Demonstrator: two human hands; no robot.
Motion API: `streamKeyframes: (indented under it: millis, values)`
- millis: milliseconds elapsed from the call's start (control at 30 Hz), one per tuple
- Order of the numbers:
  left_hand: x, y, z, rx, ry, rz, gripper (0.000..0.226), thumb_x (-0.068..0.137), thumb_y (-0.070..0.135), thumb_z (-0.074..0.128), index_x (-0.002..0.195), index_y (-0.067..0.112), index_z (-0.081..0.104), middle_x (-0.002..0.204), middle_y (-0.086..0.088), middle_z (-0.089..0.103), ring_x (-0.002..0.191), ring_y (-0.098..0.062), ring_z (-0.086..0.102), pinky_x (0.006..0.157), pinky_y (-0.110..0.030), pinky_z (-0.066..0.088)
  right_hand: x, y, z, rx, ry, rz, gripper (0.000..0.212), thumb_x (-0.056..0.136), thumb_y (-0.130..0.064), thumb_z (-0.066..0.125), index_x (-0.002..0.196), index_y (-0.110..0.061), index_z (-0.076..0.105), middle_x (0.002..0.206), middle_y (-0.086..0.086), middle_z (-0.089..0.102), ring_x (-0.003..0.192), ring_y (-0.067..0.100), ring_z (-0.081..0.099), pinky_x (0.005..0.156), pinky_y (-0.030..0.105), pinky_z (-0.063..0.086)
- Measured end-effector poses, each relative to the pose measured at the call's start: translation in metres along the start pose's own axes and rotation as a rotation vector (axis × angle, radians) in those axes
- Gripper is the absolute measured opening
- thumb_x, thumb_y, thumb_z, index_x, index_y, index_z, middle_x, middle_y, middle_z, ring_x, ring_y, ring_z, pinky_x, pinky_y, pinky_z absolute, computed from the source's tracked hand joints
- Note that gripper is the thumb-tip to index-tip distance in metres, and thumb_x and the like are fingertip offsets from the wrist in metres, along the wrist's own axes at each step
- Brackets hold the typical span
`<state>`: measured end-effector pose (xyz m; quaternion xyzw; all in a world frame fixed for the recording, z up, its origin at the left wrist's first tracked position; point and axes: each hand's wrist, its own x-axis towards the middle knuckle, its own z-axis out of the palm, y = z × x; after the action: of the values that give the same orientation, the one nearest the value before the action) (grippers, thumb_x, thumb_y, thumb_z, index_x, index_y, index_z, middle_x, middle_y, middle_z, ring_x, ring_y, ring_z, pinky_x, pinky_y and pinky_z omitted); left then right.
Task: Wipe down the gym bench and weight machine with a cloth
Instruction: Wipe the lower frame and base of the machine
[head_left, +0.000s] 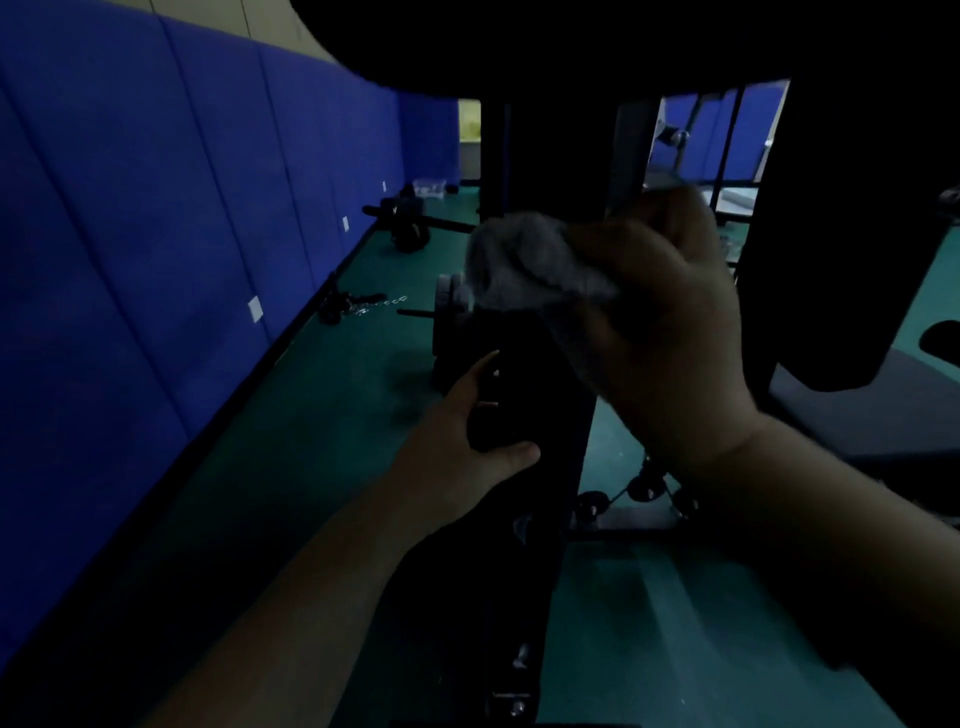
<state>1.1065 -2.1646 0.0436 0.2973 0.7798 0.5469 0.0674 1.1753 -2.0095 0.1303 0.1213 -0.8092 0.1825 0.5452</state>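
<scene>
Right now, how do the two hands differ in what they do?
The right hand grips a grey cloth bunched against the top of the dark machine post; the left hand holds no cloth and clasps the post's side. The right hand sits higher than the left. Both touch the same post.

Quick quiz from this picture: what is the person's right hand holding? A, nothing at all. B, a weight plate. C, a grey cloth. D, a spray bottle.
C: the right hand grips a bunched grey cloth against the top of the dark machine frame, while the left hand holds the frame lower down.
</scene>
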Motion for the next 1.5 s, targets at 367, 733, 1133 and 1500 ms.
streamKeyframes:
  millis: [367,733,1133,1500]
  values:
    - [0.001,-0.052,0.008,-0.113,-0.086,0.166,0.07,0.073,0.046,0.076,0.136,0.027,0.052,0.139,0.002,0.054,0.133,-0.013,0.045,0.11,-0.034,0.039,-0.029,0.009,0.009,-0.026,0.021,-0.06,0.029,0.085,-0.038,0.059,0.112,-0.028,0.065,0.106,0.001,0.056,0.085,0.012,0.054,0.065,0.02,0.045]
    - [-0.023,-0.103,0.033,0.011,-0.005,0.114,0.047,0.079,0.063,0.054,0.12,0.04,0.058,0.11,0.015,0.068,0.104,-0.002,0.063,0.089,-0.026,0.051,-0.122,0.018,0.035,-0.022,-0.052,-0.068,0.029,0.081,-0.026,0.069,0.11,-0.023,0.067,0.1,0.0,0.045,0.088,0.011,0.044,0.069,0.01,0.039]
    - [-0.052,-0.194,0.075,0.089,-0.146,-0.058,0.089,0.046,0.061,0.076,0.128,0.037,0.048,0.114,0.021,0.064,0.106,0.008,0.058,0.094,-0.02,0.047,-0.163,0.025,0.041,-0.07,-0.026,-0.02,0.028,0.081,-0.03,0.065,0.108,-0.024,0.06,0.103,-0.004,0.039,0.089,0.0,0.035,0.071,0.007,0.038]
    - [-0.057,-0.206,0.082,-0.006,-0.104,-0.06,0.059,0.062,0.041,0.086,0.114,0.03,0.061,0.1,0.022,0.071,0.1,0.007,0.062,0.082,-0.011,0.046,-0.214,0.026,0.052,-0.044,-0.145,-0.043,0.026,0.083,-0.03,0.062,0.104,-0.014,0.065,0.099,0.002,0.041,0.084,0.012,0.044,0.06,0.022,0.041]
